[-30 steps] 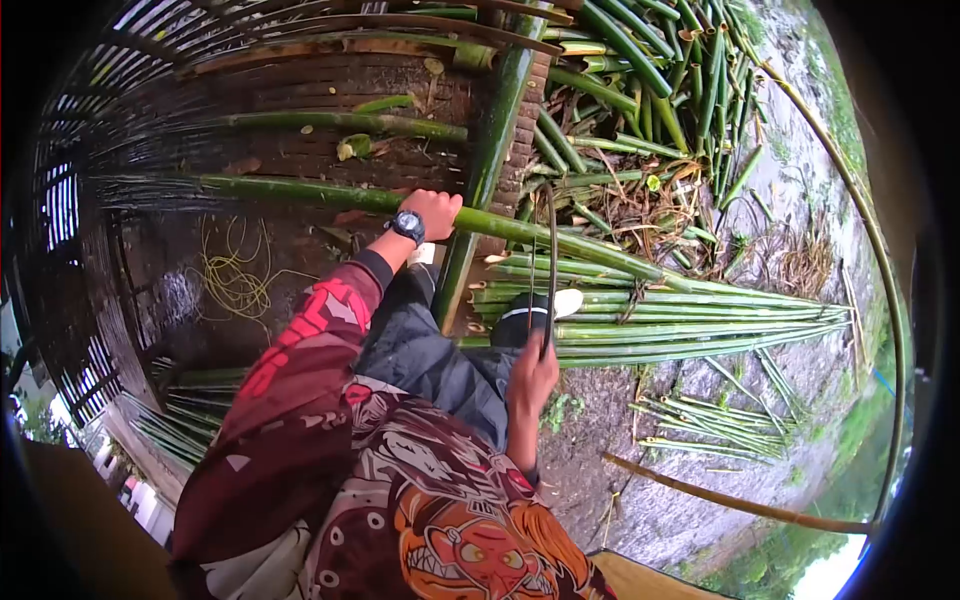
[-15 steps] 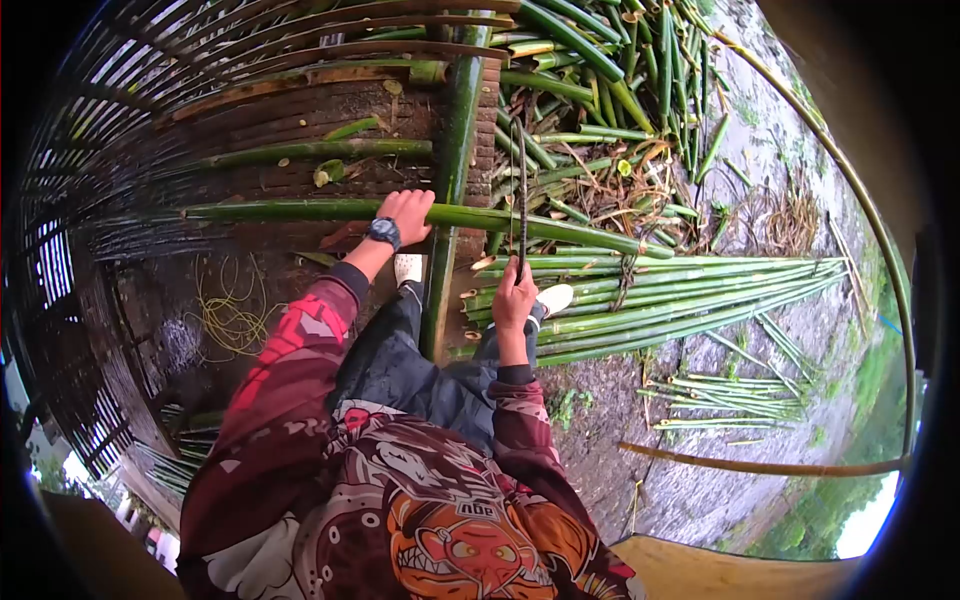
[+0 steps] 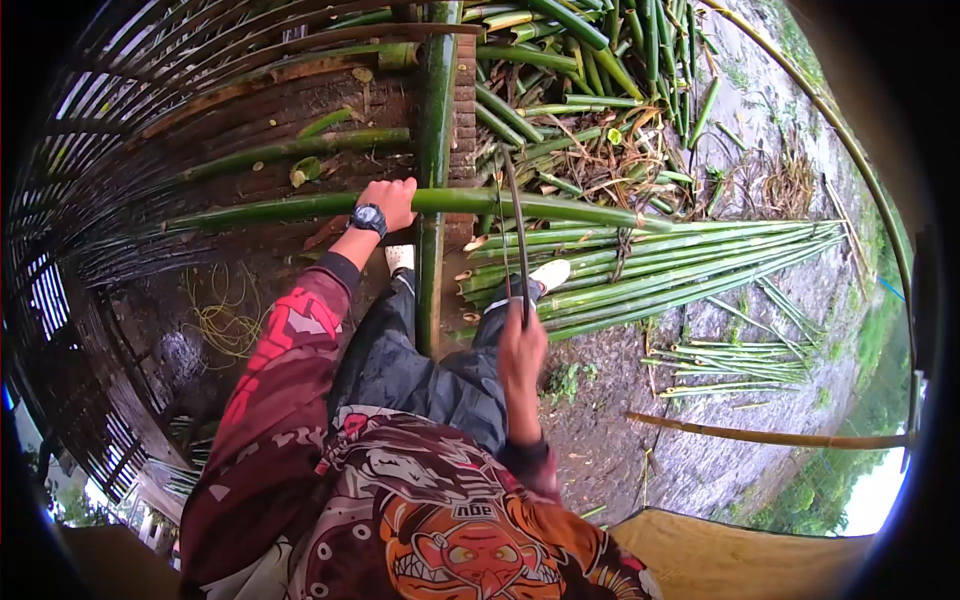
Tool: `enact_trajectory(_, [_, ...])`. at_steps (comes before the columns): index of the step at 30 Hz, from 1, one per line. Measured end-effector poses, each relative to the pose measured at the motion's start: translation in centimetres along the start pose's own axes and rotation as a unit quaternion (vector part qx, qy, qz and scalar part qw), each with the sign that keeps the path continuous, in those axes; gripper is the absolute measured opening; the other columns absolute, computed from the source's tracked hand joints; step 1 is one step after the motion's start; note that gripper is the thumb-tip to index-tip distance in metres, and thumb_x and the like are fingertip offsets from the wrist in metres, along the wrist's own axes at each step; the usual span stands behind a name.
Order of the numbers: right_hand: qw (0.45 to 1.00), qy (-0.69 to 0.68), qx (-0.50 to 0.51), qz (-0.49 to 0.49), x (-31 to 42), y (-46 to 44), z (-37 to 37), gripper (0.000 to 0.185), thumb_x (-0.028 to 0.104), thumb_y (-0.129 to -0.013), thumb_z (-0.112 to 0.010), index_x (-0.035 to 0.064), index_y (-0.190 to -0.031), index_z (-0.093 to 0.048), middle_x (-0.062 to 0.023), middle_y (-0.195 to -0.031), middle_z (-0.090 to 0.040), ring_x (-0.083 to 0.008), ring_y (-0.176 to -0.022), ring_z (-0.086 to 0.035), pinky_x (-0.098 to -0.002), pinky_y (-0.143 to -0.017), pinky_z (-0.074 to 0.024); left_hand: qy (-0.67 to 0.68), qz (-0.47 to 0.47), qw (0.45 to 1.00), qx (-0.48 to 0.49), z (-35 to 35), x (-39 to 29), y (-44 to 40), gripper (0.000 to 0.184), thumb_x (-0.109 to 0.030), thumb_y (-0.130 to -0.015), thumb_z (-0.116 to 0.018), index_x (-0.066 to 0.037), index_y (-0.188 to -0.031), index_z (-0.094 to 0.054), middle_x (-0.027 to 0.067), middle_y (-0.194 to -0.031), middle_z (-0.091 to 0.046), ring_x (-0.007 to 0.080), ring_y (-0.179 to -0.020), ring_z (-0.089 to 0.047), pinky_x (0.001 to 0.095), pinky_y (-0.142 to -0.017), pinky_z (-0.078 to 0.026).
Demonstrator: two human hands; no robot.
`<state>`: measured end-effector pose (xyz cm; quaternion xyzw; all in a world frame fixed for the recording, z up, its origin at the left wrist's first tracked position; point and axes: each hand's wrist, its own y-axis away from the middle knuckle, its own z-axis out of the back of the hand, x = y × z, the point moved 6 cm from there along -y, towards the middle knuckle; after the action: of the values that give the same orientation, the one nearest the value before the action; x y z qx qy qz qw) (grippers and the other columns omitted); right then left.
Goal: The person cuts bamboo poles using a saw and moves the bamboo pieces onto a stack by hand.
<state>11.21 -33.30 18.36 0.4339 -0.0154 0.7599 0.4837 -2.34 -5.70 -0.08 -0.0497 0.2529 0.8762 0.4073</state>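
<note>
A long green bamboo pole (image 3: pixel 285 207) lies across a thicker upright-running bamboo rail (image 3: pixel 437 110) in the head view. My left hand (image 3: pixel 390 203), with a watch at the wrist, is closed around the pole just left of the rail. In my right hand (image 3: pixel 522 350) is the handle end of a bow saw (image 3: pixel 519 225), whose thin blade crosses the pole right of the rail. How deep the blade sits in the bamboo I cannot tell.
Cut green bamboo pieces (image 3: pixel 650 60) are heaped at the top right. A tied bundle of thin poles (image 3: pixel 680 262) lies below the held pole, beside my shoes. Yellow cord (image 3: pixel 228 325) is coiled at left, near a slatted bamboo structure (image 3: pixel 130 110).
My right hand has pulled back toward my body, drawing the saw along with it. My left hand keeps its grip on the pole; the whole view has shifted slightly.
</note>
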Motion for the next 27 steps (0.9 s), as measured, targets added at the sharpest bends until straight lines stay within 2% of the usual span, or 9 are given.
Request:
enact_trajectory(4, [1.0, -0.002, 0.013, 0.021, 1.4, -10.7, -6.3, 0.041, 0.035, -0.107, -0.05, -0.0017, -0.095, -0.063, -0.0284, -0.077, -0.062, -0.0501, -0.074, -0.061, -0.0525, -0.066, -0.0455, 0.001, -0.012, 1.0, -0.004, 0.3, 0.0, -0.4, 0.03, -0.029, -0.081, -0.075, -0.007, -0.098, -0.063, 0.0206, -0.088, -0.075, 0.0373, -0.083, -0.075, 0.0495, -0.072, -0.061])
enact_trajectory(12, [1.0, -0.012, 0.006, 0.003, -1.6, -6.3, -5.6, 0.036, 0.033, -0.106, -0.052, 0.0001, -0.095, -0.061, -0.0271, -0.077, -0.063, -0.0504, -0.077, -0.062, -0.0515, -0.064, -0.0465, 0.011, 0.019, 0.997, 0.072, -2.1, -0.8, 2.1, 0.026, -0.027, -0.081, -0.071, -0.005, -0.095, -0.066, 0.0217, -0.088, -0.076, 0.0389, -0.083, -0.076, 0.0507, -0.078, -0.062])
enact_trajectory(14, [0.999, 0.004, 0.002, 0.036, -2.2, -6.4, -6.0, 0.036, 0.032, -0.107, -0.053, 0.0005, -0.092, -0.061, -0.0212, -0.071, -0.061, -0.041, -0.065, -0.062, -0.0463, -0.059, -0.0456, 0.023, 0.008, 0.995, 0.1, -2.6, -0.8, 1.8, 0.034, -0.033, -0.08, -0.074, -0.005, -0.097, -0.067, 0.0227, -0.087, -0.075, 0.0396, -0.085, -0.075, 0.0502, -0.08, -0.061])
enact_trajectory(17, [0.993, -0.097, -0.035, 0.049, -3.9, -6.7, -6.7, 0.035, 0.031, -0.107, -0.056, 0.0015, -0.09, -0.059, -0.0069, -0.062, -0.049, -0.0147, -0.056, -0.044, -0.0353, -0.053, -0.0388, 0.039, 0.006, 0.987, 0.158, -1.8, -0.8, 1.3, 0.038, -0.036, -0.078, -0.073, -0.005, -0.1, -0.072, 0.0234, -0.094, -0.075, 0.0406, -0.09, -0.074, 0.0495, -0.085, -0.06])
enact_trajectory(18, [0.994, -0.107, 0.012, -0.007, -5.2, -6.5, -7.3, 0.031, 0.026, -0.107, -0.054, -0.0009, -0.093, -0.061, -0.0117, -0.07, -0.052, -0.0216, -0.064, -0.049, -0.0374, -0.062, -0.0434, 0.043, 0.007, 0.982, 0.181, -1.1, -0.9, 1.0, 0.041, -0.038, -0.078, -0.072, -0.005, -0.102, -0.074, 0.0238, -0.098, -0.075, 0.041, -0.093, -0.073, 0.0491, -0.088, -0.06])
enact_trajectory(21, [0.994, -0.071, -0.03, 0.079, -5.3, -7.3, -7.7, 0.032, 0.029, -0.106, -0.055, 0.0015, -0.091, -0.06, -0.0187, -0.066, -0.057, -0.036, -0.056, -0.057, -0.0445, -0.055, -0.0427, 0.043, 0.01, 0.972, 0.232, -0.4, -0.8, 0.1, 0.043, -0.039, -0.074, -0.073, -0.006, -0.1, -0.078, 0.022, -0.104, -0.076, 0.039, -0.097, -0.073, 0.0476, -0.09, -0.06])
enact_trajectory(23, [0.992, -0.05, -0.044, 0.106, -3.0, -7.1, -6.5, 0.032, 0.029, -0.106, -0.052, 0.0015, -0.093, -0.062, -0.0244, -0.071, -0.059, -0.0474, -0.065, -0.058, -0.0512, -0.059, -0.0439, 0.036, 0.009, 0.974, 0.224, -0.5, -0.7, 0.2, 0.044, -0.041, -0.074, -0.074, -0.005, -0.1, -0.078, 0.0221, -0.101, -0.076, 0.0393, -0.096, -0.073, 0.0477, -0.09, -0.059])
enact_trajectory(26, [0.992, 0.054, -0.018, 0.11, -1.4, -2.5, -2.7, 0.034, 0.031, -0.106, -0.05, 0.0011, -0.096, -0.063, -0.0257, -0.074, -0.061, -0.0498, -0.071, -0.06, -0.0534, -0.063, -0.0446, 0.05, 0.006, 0.972, 0.229, -0.7, -0.9, 0.1, 0.045, -0.04, -0.073, -0.075, -0.005, -0.101, -0.077, 0.0229, -0.101, -0.075, 0.0404, -0.096, -0.073, 0.0477, -0.09, -0.059])
enact_trajectory(27, [0.999, 0.041, 0.016, 0.027, -1.3, 0.3, -0.8, 0.034, 0.031, -0.106, -0.05, 0.0009, -0.098, -0.063, -0.0263, -0.075, -0.061, -0.0494, -0.073, -0.061, -0.053, -0.063, -0.0451, 0.048, 0.007, 0.971, 0.232, -0.7, -0.8, 0.3, 0.045, -0.04, -0.073, -0.075, -0.005, -0.101, -0.077, 0.0228, -0.102, -0.075, 0.0406, -0.096, -0.073, 0.0478, -0.09, -0.059])
